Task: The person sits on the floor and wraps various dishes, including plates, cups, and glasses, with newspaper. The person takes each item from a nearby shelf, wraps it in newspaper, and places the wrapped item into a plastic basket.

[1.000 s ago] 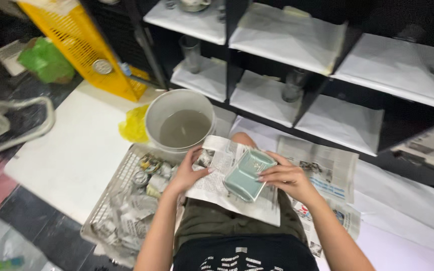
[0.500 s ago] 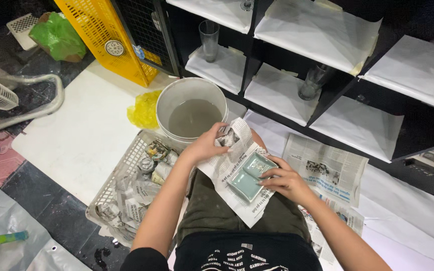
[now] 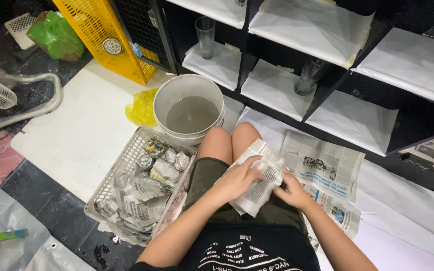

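Note:
On my lap lies a bundle of newspaper (image 3: 260, 186) folded over a small pale green square dish, which is now hidden inside. My left hand (image 3: 238, 180) presses the paper down from the left and grips its fold. My right hand (image 3: 292, 190) holds the bundle from the right, its fingers partly under the paper. Both hands touch the same wrapped bundle above my knees.
A white plastic basket (image 3: 121, 165) with several newspaper-wrapped items sits at my left. Beyond it stand a white bucket (image 3: 191, 90) of grey water and a yellow bag (image 3: 140, 108). Loose newspaper sheets (image 3: 322, 168) lie at right. Black shelves (image 3: 327, 85) with glasses (image 3: 206, 31) face me; a yellow crate (image 3: 104, 35) leans behind.
The green dish was uncovered on the newspaper before; now the paper is folded over it and hides it. My left hand moved from the sheet's edge onto the bundle.

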